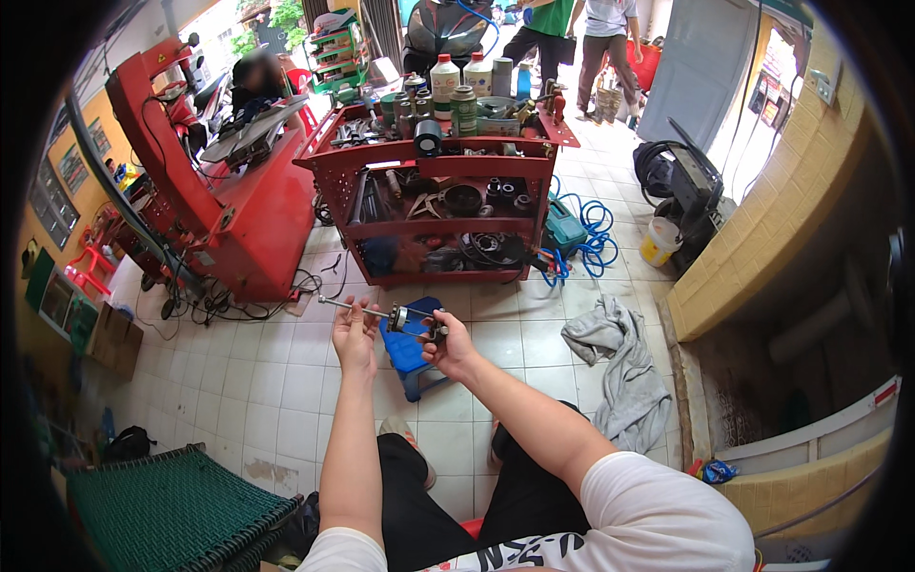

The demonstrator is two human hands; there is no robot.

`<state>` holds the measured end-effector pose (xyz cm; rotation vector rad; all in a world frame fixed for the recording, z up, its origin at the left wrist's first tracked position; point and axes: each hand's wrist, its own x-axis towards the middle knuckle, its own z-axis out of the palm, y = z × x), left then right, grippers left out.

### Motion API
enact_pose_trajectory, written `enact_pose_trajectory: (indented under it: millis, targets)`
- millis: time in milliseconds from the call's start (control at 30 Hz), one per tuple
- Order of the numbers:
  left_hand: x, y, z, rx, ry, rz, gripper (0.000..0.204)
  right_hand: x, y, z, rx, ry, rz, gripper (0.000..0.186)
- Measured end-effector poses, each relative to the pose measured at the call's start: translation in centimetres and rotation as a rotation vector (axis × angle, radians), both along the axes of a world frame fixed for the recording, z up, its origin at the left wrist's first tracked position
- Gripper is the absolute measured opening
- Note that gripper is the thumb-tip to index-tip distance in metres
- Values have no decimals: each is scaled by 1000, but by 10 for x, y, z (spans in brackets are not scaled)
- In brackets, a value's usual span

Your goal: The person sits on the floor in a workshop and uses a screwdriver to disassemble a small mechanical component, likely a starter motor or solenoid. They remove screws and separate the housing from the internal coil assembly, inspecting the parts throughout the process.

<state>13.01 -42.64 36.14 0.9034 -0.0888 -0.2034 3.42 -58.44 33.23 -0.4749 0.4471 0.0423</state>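
Both hands raised; left hand [355,334] fingers pinch metal rod [357,306]; right hand [450,345] fingers grip its fitting [400,316].

Both bare forearms come up from the lower edge and reach forward over the black-clad knees. The left arm runs nearly straight up the frame, elbow tucked in, and the left hand [355,334] sits raised with its back to the camera, fingers curled up and pinched closed at the tips. The right arm angles in from the white sleeve at lower right, wrist bent inward, and the right hand [450,345] is fisted in a closed grip, thumb uppermost, level with the left.
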Motion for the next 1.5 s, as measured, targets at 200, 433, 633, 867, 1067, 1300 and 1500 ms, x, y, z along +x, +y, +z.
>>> enact_pose_trajectory:
  millis: [200,433,633,867,1067,1300,1500]
  targets:
    - [2,1,-4,27,-88,-79,35,-1,-1,4,20,27,-36,30]
    - [5,4,-5,102,18,59,26,0,0,3,36,12,67,32]
    - [4,5,-2,87,30,98,24,-2,2,7,86,-43,164,30]
    - [16,13,-15,68,27,125,26,-2,6,19,-107,-83,164,23]
    - [6,3,-2,-90,4,-36,41,-3,5,11,-114,-84,140,22]
    - [3,4,-2,26,-29,-21,35,-3,5,15,-95,-76,112,27]
    - [7,7,-8,213,-68,158,33,-5,9,20,-115,-78,120,29]
